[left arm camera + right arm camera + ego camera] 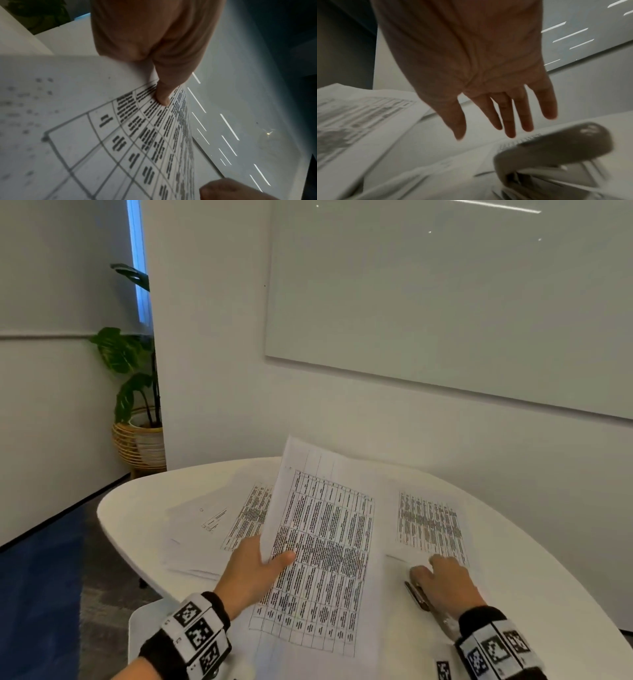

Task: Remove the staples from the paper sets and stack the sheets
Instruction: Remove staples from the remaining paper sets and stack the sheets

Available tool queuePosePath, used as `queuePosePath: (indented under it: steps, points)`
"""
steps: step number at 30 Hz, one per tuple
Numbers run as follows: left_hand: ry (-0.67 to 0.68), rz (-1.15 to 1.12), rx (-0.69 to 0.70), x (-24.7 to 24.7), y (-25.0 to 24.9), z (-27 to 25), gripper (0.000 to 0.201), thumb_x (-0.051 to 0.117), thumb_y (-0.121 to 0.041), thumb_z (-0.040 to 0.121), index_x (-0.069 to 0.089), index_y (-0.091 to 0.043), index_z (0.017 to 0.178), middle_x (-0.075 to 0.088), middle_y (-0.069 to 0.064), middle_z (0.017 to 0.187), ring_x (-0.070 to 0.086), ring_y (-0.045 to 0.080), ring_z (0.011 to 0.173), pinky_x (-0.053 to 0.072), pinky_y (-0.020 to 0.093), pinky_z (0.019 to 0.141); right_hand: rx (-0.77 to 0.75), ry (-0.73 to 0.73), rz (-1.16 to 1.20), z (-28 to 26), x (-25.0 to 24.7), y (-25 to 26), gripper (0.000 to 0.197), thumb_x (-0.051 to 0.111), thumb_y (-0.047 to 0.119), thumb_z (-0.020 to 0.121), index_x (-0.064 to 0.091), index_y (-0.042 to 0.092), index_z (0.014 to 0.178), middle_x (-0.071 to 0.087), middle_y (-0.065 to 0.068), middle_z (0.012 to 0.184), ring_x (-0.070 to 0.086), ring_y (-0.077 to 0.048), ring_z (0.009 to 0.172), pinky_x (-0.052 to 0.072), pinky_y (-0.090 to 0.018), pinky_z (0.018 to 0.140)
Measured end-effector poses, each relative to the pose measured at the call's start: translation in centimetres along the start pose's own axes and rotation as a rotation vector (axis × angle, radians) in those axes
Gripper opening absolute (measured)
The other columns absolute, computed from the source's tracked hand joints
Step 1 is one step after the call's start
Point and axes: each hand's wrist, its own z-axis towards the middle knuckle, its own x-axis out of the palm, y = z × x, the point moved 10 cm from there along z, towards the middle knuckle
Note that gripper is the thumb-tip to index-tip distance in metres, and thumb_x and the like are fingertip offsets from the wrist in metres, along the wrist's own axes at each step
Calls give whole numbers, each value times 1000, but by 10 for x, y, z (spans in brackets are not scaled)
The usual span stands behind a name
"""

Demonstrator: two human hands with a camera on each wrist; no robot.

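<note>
While a printed sheet [322,546] is pinched at its edge by the left hand [251,573], the right hand [442,583] hangs slack-fingered over the stapler [556,148].
Sheet best laid square onto a loose pile [219,525] on the worktop [137,508]; further papers [428,525] lie right.

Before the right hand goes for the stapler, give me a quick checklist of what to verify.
1. Left hand grips the lifted white printed table sheet: ok.
2. Right hand free, fingers spread: ok.
3. Dark metal stapler beneath the right hand, reachable: ok.
4. Staple out of the held sheet: cannot tell.
5. Flat printed sheets lie on the round white table: ok.
</note>
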Motion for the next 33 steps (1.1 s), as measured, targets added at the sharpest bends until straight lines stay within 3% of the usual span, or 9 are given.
queuePosePath:
  steps: [3,6,10,14,16,20,25,29,33]
  points:
    - [58,34,-37,1,12,-6,28,70,-36,83,66,-16,103,72,8,97,68,22,93,56,39,85,65,140,-195,-2,21,-16,46,51,47,90,45,14,122,41,-10,127,48,-26,115,43,-35,99]
    - [122,84,-40,6,11,-12,12,69,-31,85,64,-26,94,71,-3,84,67,12,80,56,28,76,98,109,-201,-1,20,-25,48,52,42,91,43,12,127,42,-11,129,48,-25,118,42,-31,99]
    - [200,241,-39,13,6,-14,27,67,-32,87,58,-20,110,64,-1,87,61,13,73,51,18,66,143,137,-163,-3,24,-32,40,49,32,93,45,8,124,49,-12,128,52,-25,114,44,-27,91]
    - [208,338,-26,15,4,-13,31,65,-32,88,54,-16,112,63,1,99,61,14,84,51,22,73,232,-3,148,-13,-7,-29,24,45,18,95,40,-2,107,55,-24,119,57,-35,104,42,-32,74]
    - [230,350,-30,19,3,-14,30,65,-30,89,54,-15,112,62,2,93,56,11,71,49,18,61,206,-178,339,-20,-43,-22,28,49,17,95,39,-6,108,57,-27,112,57,-38,100,39,-33,73]
    - [300,399,-26,37,-3,-16,20,64,-29,90,53,-15,100,52,-3,75,45,5,55,38,14,47,3,-426,876,-40,-96,8,34,62,18,89,43,6,114,55,-5,90,52,-22,75,41,-32,66]
    - [395,457,20,60,-13,-26,20,65,-31,89,50,-21,98,52,-5,79,49,8,60,39,15,51,-76,-536,1378,-50,-102,26,19,65,29,88,54,15,79,46,-3,64,43,-13,51,36,-26,49]
    - [444,491,33,71,-12,-33,35,65,-37,87,57,-16,113,61,4,101,58,19,84,47,28,75,-107,-555,1542,-50,-97,34,18,56,39,91,59,23,85,55,4,72,50,-9,64,38,-24,58]
    - [446,487,57,77,-16,-36,32,65,-33,88,58,-14,113,54,-3,86,51,14,71,40,20,59,-123,-512,1579,-45,-91,40,34,60,55,74,59,25,89,63,7,80,57,-7,73,43,-25,73]
